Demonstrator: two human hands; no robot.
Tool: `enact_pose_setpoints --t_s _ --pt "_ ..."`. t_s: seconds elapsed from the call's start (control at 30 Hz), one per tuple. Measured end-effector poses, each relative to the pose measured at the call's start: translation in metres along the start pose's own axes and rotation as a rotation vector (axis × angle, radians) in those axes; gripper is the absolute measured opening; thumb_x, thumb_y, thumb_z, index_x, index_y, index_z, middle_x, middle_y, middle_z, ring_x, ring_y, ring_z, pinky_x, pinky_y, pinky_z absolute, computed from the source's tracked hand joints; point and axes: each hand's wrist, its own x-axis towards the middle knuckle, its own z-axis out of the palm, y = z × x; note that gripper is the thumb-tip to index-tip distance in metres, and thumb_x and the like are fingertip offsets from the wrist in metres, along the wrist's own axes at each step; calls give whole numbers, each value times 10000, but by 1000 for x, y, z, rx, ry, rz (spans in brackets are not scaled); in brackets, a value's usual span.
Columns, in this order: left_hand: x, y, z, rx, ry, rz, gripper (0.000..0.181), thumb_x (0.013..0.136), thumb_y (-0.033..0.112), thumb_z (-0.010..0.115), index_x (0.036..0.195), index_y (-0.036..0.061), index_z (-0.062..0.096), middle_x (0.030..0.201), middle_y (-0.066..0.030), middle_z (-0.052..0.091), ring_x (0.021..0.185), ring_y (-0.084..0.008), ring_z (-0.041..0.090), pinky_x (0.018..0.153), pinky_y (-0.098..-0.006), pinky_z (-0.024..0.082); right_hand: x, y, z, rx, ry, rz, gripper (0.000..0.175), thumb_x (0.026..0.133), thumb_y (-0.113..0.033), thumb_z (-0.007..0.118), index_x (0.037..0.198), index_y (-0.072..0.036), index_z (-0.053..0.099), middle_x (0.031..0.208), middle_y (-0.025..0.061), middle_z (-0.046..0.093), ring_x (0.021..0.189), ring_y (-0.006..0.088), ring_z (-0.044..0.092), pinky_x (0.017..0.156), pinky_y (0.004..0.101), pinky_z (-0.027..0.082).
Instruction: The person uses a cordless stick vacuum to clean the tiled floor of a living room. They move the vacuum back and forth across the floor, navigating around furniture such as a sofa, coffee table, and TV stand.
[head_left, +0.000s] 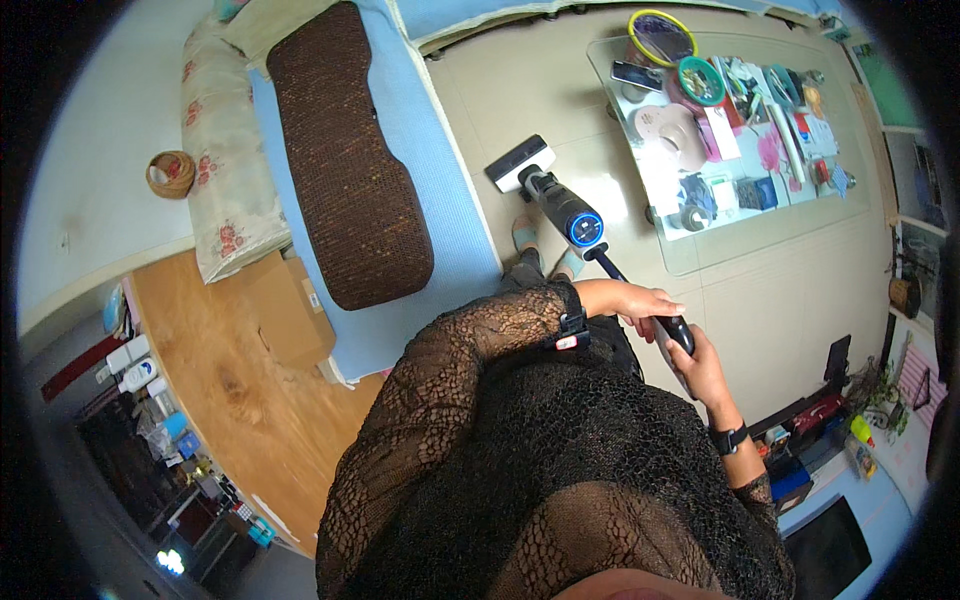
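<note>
A cordless floor washer (568, 212) stands tilted on the pale tiled floor, a round blue-lit display on its body. Its wide floor head (520, 163) lies between the sofa and the glass table. From the body a thin dark shaft leads up to a black handle (676, 336). My left hand (637, 303) reaches across and rests around the front end of this handle. On the handle's other side, my right hand (697, 365) is closed around the grip. Parts of the fingers of both hands are hidden.
A glass-topped table (690, 259) crowded with baskets, a phone and boxes stands at the upper right. At left is a sofa with a blue cover (457, 225) and a brown woven mat (352, 165). A cardboard box (289, 311) sits on a wooden surface (232, 390).
</note>
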Motion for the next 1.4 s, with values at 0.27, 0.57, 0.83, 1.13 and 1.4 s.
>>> enact_pose_setpoints --t_s 0.27,0.57,0.83,1.13,1.4 --pt "28 11 49 110 -221 -167 696 878 637 320 1264 63 399 1112 -199 566 846 -247 640 779 -357 450 -68 43 11 203 165 149 300 866 -257 608 971 13 527 687 5 505 600 67 444 512 241 379" --pt "29 17 56 102 -143 -39 588 932 508 327 1221 11 448 1156 -181 551 757 -261 640 751 -346 475 -74 34 17 499 215 256 309 915 -304 533 954 -1 494 657 6 502 562 75 458 504 221 376" --pt "1 33 21 165 68 110 533 945 445 351 1199 -13 447 1069 -145 563 709 -204 595 693 -319 481 -26 11 27 589 228 147 299 934 -306 485 928 -7 475 634 14 503 520 88 473 484 234 407" --pt "-45 47 -70 146 290 202 546 944 420 380 1293 1 348 1005 -96 527 741 -159 525 670 -283 460 73 -55 46 610 247 23 291 919 -300 507 915 -13 462 652 18 496 538 98 474 502 239 410" --pt "-97 83 -178 133 421 184 581 921 415 427 1334 19 325 990 -83 553 770 -148 525 700 -278 449 182 -130 74 687 328 -23 292 904 -296 548 935 -17 467 647 12 485 529 95 468 488 238 404"
